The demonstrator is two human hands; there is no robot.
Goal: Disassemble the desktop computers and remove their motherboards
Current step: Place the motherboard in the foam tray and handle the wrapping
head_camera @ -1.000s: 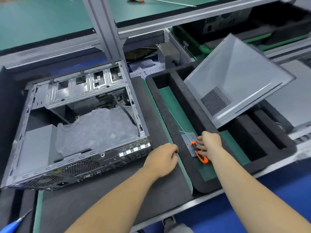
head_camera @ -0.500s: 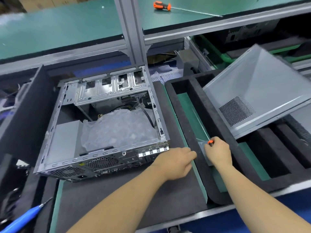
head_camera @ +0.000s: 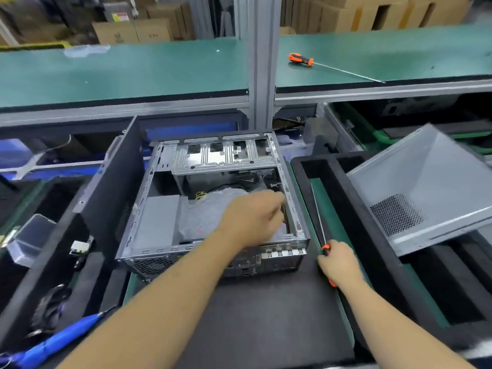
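From the head camera, the opened desktop case (head_camera: 213,209) lies on its side on a dark foam mat (head_camera: 266,315), its side panel off and its interior facing up; a grey plastic sheet (head_camera: 205,211) covers whatever sits on the floor of the case, so the motherboard itself cannot be made out. The left hand (head_camera: 253,217) reaches over the case's near edge into the right part of the interior, its fingers loosely extended above the sheet and some dark cables; motion blur hides whether they touch or grip anything. The right hand (head_camera: 339,262) is closed around the orange-and-black handle of a screwdriver (head_camera: 323,237), whose thin shaft runs away from the person along the green strip just beside the case's right wall. To the right, the removed side panel (head_camera: 426,193) with a perforated vent patch leans tilted across a black foam tray (head_camera: 372,235). A second orange-handled screwdriver (head_camera: 300,59) lies on the green shelf (head_camera: 133,73) above. A blue tool (head_camera: 53,342) rests at the lower left. Cardboard boxes (head_camera: 149,30) stand beyond the shelf; their printing and a yellow-and-red sticker behind them are too blurred to read.
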